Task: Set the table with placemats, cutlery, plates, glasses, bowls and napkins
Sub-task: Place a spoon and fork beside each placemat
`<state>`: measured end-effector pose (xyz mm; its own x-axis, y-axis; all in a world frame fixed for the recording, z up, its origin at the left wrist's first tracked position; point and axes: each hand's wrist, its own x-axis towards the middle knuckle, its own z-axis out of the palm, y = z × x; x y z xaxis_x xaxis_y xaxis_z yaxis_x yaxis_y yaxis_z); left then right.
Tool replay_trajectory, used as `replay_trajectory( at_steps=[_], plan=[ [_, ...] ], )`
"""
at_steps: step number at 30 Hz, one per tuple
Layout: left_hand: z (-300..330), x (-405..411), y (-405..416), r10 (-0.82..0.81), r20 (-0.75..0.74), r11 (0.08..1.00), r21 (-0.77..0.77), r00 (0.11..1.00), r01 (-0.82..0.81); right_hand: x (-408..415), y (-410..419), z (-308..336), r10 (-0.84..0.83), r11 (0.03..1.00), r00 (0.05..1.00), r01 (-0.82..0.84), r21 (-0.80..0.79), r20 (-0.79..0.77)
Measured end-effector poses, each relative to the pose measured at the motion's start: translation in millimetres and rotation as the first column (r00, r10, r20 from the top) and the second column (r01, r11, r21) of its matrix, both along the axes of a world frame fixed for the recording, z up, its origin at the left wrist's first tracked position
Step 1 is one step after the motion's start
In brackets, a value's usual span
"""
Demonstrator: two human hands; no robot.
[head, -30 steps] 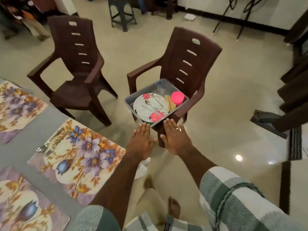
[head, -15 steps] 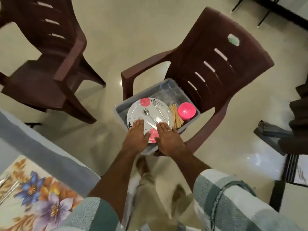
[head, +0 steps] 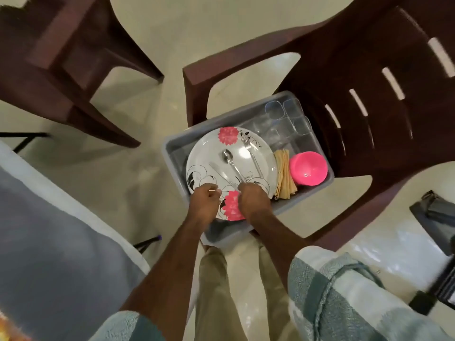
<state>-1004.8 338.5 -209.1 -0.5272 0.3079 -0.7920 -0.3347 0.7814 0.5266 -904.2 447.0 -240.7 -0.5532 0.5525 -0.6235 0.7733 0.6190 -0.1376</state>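
Observation:
A grey bin (head: 248,112) stands on the seat of a brown plastic chair (head: 384,77). In it lies a white plate (head: 204,153) with pink flowers, bearing a spoon (head: 229,157), a knife (head: 218,171) and a fork (head: 253,153). My right hand (head: 252,199) pinches the near end of the spoon's handle, close to the knife's handle. At the plate's near left rim, my left hand (head: 204,201) has its fingers curled; what it holds is hidden. Folded tan napkins (head: 284,175), a pink bowl (head: 309,168) and clear glasses (head: 288,116) fill the rest of the bin.
A second brown chair (head: 56,57) stands at the upper left. The table's grey and white cloth edge (head: 56,242) runs along the left. A dark object (head: 433,212) lies on the pale tiled floor at the right.
I have moved away from the table and leaned over the bin. Both hands went from flat and open above the plate's near edge to curled down onto it, the right one taking the spoon's handle.

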Motion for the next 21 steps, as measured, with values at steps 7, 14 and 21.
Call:
replay_trajectory(
  at_steps=[7, 14, 21],
  plan=[
    [-33.6, 4.5, 23.3, 0.163, 0.054, 0.986, -0.037, 0.985, -0.161, -7.2, 6.8, -40.0, -0.002, 1.000, 0.998, 0.003, 0.026, -0.056],
    [-49.3, 5.1, 34.3, 0.234, 0.069, 0.972, -0.048, 0.970, -0.231, -10.2, 9.6, -55.2, -0.048, 0.999, 0.999, 0.048, -0.003, 0.004],
    [-54.0, 14.1, 30.8, 0.289, 0.108, 0.956, -0.082, 0.951, -0.281, -11.3, 4.4, -51.1, -0.051, 0.989, 0.999, 0.053, -0.138, 0.018]
  ],
)
